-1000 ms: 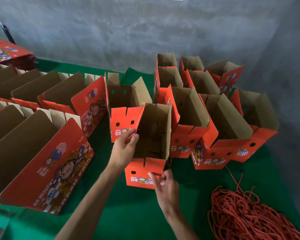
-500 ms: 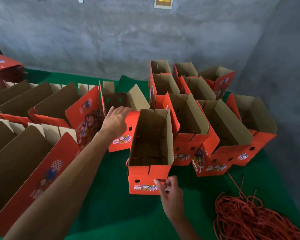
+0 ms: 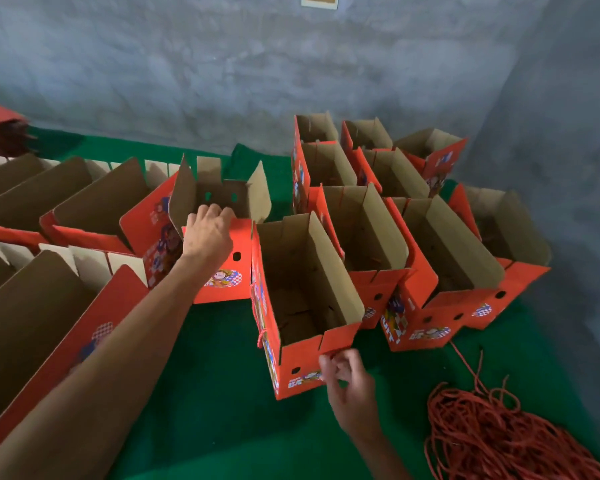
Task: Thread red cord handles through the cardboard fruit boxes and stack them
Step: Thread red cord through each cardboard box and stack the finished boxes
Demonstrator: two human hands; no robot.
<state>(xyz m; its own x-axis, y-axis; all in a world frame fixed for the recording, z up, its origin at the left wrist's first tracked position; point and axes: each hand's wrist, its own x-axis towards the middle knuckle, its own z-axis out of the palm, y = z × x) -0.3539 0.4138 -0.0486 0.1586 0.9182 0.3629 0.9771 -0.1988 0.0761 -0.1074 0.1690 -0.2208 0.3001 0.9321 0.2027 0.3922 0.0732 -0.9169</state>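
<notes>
Front and centre on the green cloth (image 3: 194,393) stands the near box (image 3: 303,306), open-topped, a red cord loop (image 3: 260,336) showing on its left face, and the right hand (image 3: 350,386) pinches its front right corner with curled fingers. Over to the left, the left hand (image 3: 207,233) hooks its fingers over the front rim of the second box (image 3: 222,237), just beside the first. Behind on the right, a cluster of open boxes (image 3: 413,237); bottom right, the heap of red cord (image 3: 499,441).

L hand (image 3: 207,233) gripping box (image 3: 222,258) rim, R hand (image 3: 349,379) prob. pinching nearer box (image 3: 302,341)
</notes>
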